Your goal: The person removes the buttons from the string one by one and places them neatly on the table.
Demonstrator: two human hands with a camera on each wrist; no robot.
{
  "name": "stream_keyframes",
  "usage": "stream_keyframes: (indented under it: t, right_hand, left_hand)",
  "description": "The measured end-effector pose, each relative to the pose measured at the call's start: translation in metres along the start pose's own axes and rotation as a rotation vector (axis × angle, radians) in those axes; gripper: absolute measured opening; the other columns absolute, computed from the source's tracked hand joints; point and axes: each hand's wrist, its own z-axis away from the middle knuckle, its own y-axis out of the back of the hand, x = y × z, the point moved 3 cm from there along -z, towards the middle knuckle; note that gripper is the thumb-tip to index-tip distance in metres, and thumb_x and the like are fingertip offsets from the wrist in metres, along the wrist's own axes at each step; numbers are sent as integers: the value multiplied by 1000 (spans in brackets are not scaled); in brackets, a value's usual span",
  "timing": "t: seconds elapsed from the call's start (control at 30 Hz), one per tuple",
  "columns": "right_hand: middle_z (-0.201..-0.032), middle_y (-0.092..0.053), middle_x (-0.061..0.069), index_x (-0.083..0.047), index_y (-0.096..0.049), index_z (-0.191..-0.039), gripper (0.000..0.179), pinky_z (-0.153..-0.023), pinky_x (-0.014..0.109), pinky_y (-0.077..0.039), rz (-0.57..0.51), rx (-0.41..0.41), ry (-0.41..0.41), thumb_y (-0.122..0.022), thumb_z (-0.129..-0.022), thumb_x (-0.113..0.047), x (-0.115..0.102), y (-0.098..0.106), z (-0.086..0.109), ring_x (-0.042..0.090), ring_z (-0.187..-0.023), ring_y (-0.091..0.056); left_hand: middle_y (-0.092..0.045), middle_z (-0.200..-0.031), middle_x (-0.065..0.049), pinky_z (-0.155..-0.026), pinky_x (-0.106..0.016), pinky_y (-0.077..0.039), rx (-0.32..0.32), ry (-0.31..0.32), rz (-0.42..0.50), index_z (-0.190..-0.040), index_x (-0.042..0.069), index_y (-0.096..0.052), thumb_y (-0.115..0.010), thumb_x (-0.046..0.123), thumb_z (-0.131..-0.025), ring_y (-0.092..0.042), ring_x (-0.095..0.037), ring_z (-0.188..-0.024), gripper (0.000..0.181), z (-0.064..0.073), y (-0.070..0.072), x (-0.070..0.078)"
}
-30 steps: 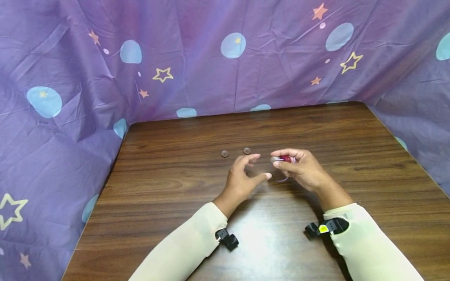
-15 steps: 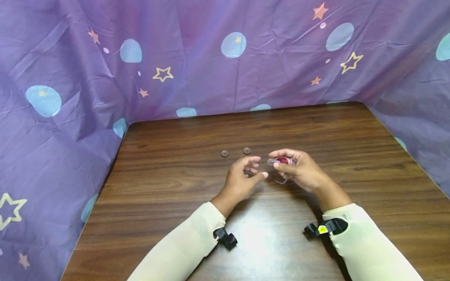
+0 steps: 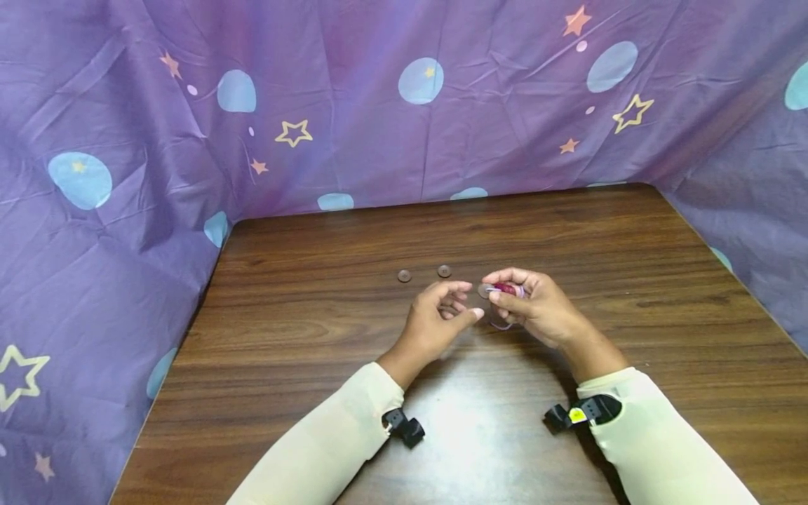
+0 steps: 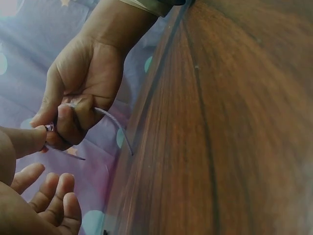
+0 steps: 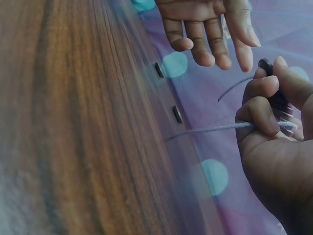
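My right hand (image 3: 536, 305) pinches a round brown button-like disc (image 3: 484, 290) between thumb and fingertips, above the table. A dark red piece (image 3: 505, 288) sits behind it in the same grip; its kind is mostly hidden by my fingers. A lilac cord (image 5: 210, 129) runs out from between my curled fingers, and a shorter cord end (image 5: 234, 88) sticks out by the disc. My left hand (image 3: 435, 315) hovers just left of the disc, thumb and fingers apart and holding nothing.
Two similar brown discs lie flat beyond my left hand, one disc (image 3: 404, 275) on the left and another disc (image 3: 444, 271) on the right. The wooden table (image 3: 303, 351) ends at a purple curtain (image 3: 353, 105) behind and at both sides.
My right hand has moved slightly left with the disc, whose face now shows more. My left hand has stayed nearly in place, its fingers shifting a little.
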Motion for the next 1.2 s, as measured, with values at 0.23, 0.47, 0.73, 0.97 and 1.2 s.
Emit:
stream_keyframes:
  t: [0.23,0.47,0.73,0.97,1.2]
  right_hand:
    - [-85,-69,-5,-7,-60,-106,18,-57,17,-51,-55,-36,8,-63,-92,3,1,-2,0,5,-65,-59]
    - [-76,-65,-5,-9,-64,-106,17,-53,18,-49,10,-62,4,-63,-93,1,1,-5,0,5,-62,-59]
    - [-73,-64,-4,-10,-65,-105,17,-48,20,-38,26,-74,25,-63,-93,1,2,-7,1,6,-59,-55]
    - [-78,-67,-3,-8,-65,-107,18,-49,18,-39,5,-108,29,-61,-93,3,3,-7,0,5,-59,-54]
    - [-77,-66,-2,-7,-64,-108,18,-50,19,-39,9,-123,18,-60,-93,3,3,-6,0,5,-58,-54]
  left_hand:
    - [-68,-106,-16,-74,-24,-56,20,-22,-16,-116,9,-69,-81,15,-81,-70,-25,-89,37,-1,0,0]
    - [-68,-107,-16,-75,-31,-57,18,-31,-5,-117,7,-69,-81,12,-81,-70,-29,-89,38,0,-1,1]
    - [-68,-105,-17,-71,-25,-56,22,-44,-7,-112,4,-70,-80,11,-82,-69,-27,-86,33,1,-1,1]
    - [-69,-104,-10,-71,-22,-55,20,-74,-5,-110,9,-71,-80,17,-83,-70,-22,-85,30,1,0,0]
    - [-68,-107,-9,-69,-20,-55,21,-87,-21,-108,8,-71,-80,16,-83,-69,-17,-83,28,2,-1,-2]
